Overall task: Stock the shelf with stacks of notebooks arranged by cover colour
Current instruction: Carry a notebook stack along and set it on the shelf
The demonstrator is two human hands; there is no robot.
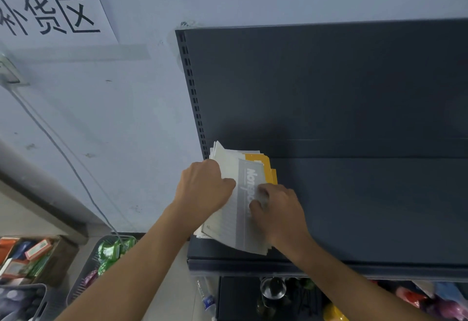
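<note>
A stack of notebooks [231,222] lies at the left end of the dark grey shelf [367,206]. The top covers are pale grey, one with a darker band and white lettering. Yellow notebooks [257,159] stick out from beneath at the far side. My left hand [205,186] grips the stack's left edge, thumb on top. My right hand [278,209] presses on the top cover, fingers curled over the right side. The stack's near corner overhangs the shelf front a little.
The shelf's back panel [329,80] rises behind, its slotted upright [192,92] at the left. A white wall carries a paper sign [50,11] and a hanging cable [63,153]. Floor baskets of goods [109,252] and a box [33,255] stand lower left. More items fill the lower shelf [273,290].
</note>
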